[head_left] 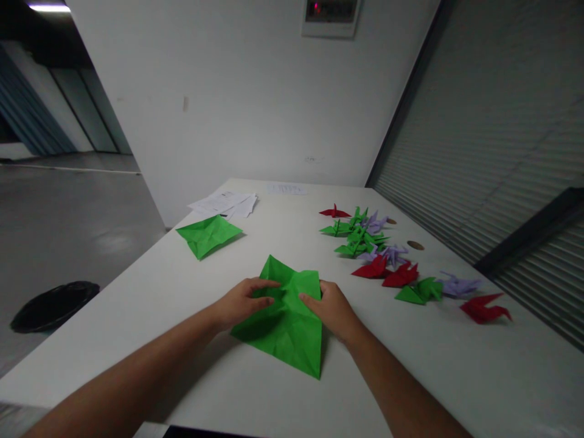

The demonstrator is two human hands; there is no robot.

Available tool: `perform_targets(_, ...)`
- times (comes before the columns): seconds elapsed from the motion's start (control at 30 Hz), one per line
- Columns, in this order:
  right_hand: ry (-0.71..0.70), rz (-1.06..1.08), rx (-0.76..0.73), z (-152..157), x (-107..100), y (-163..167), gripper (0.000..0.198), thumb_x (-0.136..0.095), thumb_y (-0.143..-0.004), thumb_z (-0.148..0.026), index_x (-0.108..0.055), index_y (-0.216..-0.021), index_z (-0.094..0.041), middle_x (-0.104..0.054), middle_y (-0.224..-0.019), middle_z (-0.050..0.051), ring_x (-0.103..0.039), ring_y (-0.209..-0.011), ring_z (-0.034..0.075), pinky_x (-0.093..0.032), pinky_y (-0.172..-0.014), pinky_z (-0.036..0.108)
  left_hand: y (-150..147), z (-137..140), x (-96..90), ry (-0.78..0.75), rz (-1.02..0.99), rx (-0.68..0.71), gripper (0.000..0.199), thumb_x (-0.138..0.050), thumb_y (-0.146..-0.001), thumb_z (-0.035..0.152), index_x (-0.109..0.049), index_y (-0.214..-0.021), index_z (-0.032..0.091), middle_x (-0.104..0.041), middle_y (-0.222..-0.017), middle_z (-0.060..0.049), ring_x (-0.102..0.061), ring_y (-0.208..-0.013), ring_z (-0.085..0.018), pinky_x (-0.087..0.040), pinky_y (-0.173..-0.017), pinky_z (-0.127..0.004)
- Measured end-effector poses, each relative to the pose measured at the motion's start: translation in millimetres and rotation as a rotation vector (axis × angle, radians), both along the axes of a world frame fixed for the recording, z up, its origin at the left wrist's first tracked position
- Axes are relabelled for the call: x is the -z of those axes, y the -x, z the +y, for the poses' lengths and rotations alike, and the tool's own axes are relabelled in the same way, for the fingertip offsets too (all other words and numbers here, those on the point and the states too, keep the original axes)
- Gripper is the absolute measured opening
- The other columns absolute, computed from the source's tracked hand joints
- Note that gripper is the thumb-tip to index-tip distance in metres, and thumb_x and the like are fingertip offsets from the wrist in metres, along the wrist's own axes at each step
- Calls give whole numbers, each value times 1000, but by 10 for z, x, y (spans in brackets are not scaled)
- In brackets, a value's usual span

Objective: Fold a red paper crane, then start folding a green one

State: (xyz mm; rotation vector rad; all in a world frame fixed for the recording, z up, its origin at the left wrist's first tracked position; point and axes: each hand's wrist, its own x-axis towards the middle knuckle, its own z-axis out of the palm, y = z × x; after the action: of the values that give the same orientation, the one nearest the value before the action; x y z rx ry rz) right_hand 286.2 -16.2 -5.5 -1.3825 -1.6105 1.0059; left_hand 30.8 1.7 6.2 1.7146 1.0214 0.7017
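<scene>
A creased sheet of green paper (292,331) is in front of me on the white table, its upper part raised and bent. At its right edge my right hand (335,307) grips it, thumb on the near face and the other fingers hidden behind. My left hand (244,301) reaches over the sheet's left edge. Its thumb and index finger are stretched out and apart against the near face; its remaining fingers are mostly hidden.
Another creased green sheet (208,236) lies at the left, before some printed papers (225,202). Several folded paper cranes in green (420,292), red (486,309) and purple (458,285) line the right side by the blinds (483,152). A black-lined bin (55,306) stands beyond the left edge.
</scene>
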Motion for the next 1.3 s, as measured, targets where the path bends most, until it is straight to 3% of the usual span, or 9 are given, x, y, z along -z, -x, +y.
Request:
perform_targets(0.2, 27, 65, 32, 35, 45, -53, 31, -75, -77, -38, -78, -98, -16, -83, -94, 10, -76, -82, 30, -60, -68, 37, 26, 21, 39, -29, 15, -45, 43, -70, -84, 34, -75, -124, 19, -76, -123, -10, -69, -110, -30, -54, -99, -44)
perform_targets(0.37, 47, 34, 74, 58, 78, -76, 30, -75, -75, -35, -78, -96, -14, -83, -91, 11, -76, -79, 29, -60, -65, 37, 45, 52, 103, -5, -79, -175, 44, -71, -83, 35, -74, -124, 18, -77, -107, -9, -70, -92, -25, -57, -84, -39)
perform_targets(0.53, 50, 56, 109, 33, 90, -31, 27, -77, -76, -36, -79, -93, -16, -82, -85, 9, -75, -78, 28, -60, -64, 34, 49, 78, 98, -166, 26, -14, 21, -72, -84, 34, -85, -97, 22, -72, -121, -10, -67, -109, -28, -52, -102, -42)
perform_targets(0.7, 73, 40, 111, 31, 117, -4, 25, -75, -76, -34, -79, -93, -15, -82, -84, 9, -75, -77, 27, -59, -62, 32, 50, -7, 58, -347, 480, 36, 31, -74, -88, 41, -82, -117, 33, -61, -127, -11, -58, -117, -32, -45, -112, -50)
perform_targets(0.8, 105, 55, 104, 36, 134, 15, 26, -76, -75, -34, -78, -93, -15, -81, -84, 8, -75, -78, 27, -59, -62, 32, 22, -101, 27, -430, 635, 27, 31, -72, -91, 48, -81, -119, 37, -54, -135, -13, -53, -121, -36, -42, -113, -57)
perform_targets(0.93, 181, 204, 79, 12, 101, 63, 28, -79, -72, -36, -76, -91, -15, -81, -85, 8, -75, -76, 27, -59, -64, 35, -17, -187, 2, -451, 670, 69, 37, -70, -92, 51, -76, -127, 40, -37, -156, -11, -49, -131, -39, -40, -116, -59)
perform_targets(1.07, 305, 459, 1, -30, 31, 92, 36, -83, -69, -35, -74, -99, -16, -82, -90, 9, -76, -79, 27, -61, -72, 38, -10, -184, 30, -455, 666, 91, 41, -70, -92, 53, -75, -129, 39, -30, -162, -10, -50, -133, -42, -40, -117, -62)
perform_targets(1.17, 343, 515, -29, -35, 22, 85, 38, -84, -66, -30, -74, -101, -16, -82, -93, 8, -77, -84, 28, -62, -80, 41, 17, -160, 64, -450, 679, 42, 50, -73, -89, 54, -71, -136, 37, -25, -167, -11, -48, -137, -45, -40, -117, -63)
perform_targets(1.3, 326, 495, 1, -15, 64, 73, 38, -81, -63, -22, -74, -99, -16, -83, -92, 7, -78, -82, 28, -61, -83, 43, 31, -167, 65, -444, 714, -68, 56, -73, -90, 48, -64, -144, 35, -6, -175, -10, -49, -141, -47, -40, -118, -60)
